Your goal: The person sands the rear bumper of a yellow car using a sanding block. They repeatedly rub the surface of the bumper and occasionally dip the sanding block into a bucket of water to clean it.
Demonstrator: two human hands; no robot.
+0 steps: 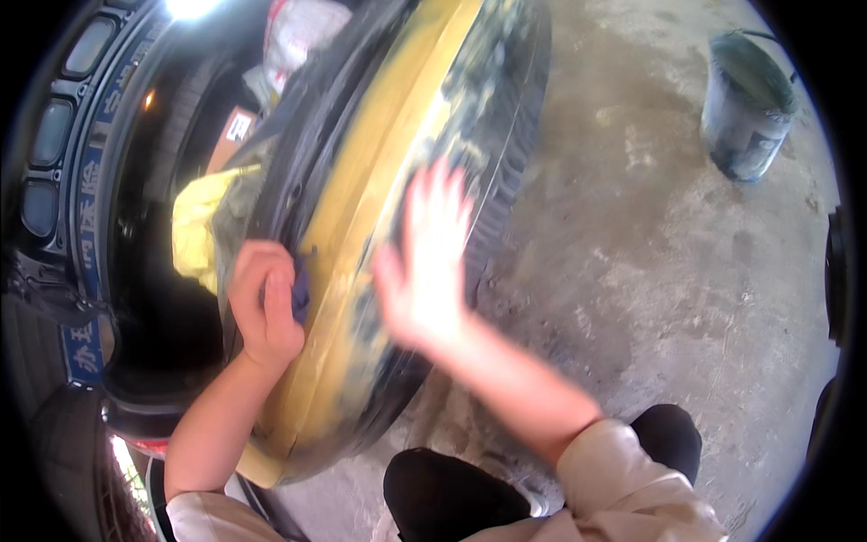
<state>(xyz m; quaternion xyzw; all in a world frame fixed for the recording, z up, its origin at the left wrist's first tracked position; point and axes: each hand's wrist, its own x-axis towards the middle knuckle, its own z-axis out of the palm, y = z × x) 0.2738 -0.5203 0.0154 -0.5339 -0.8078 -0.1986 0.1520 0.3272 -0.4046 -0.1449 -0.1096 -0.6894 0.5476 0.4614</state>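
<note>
Before me is a car's rear bumper, with a wide yellow coat along its upper part and patchy grey, dark and pale areas on its outer face. My left hand is at the bumper's inner edge, its fingers curled around a bunched dark purple-blue cloth. My right hand lies flat over the patchy face, fingers spread; it is blurred and overexposed. Nothing shows in it, though whatever is under the palm is hidden.
On the left, the open trunk holds a yellow bag, a cardboard box with a label and a white sack. A worn bucket stands on the stained concrete floor at right. My knees are below the bumper.
</note>
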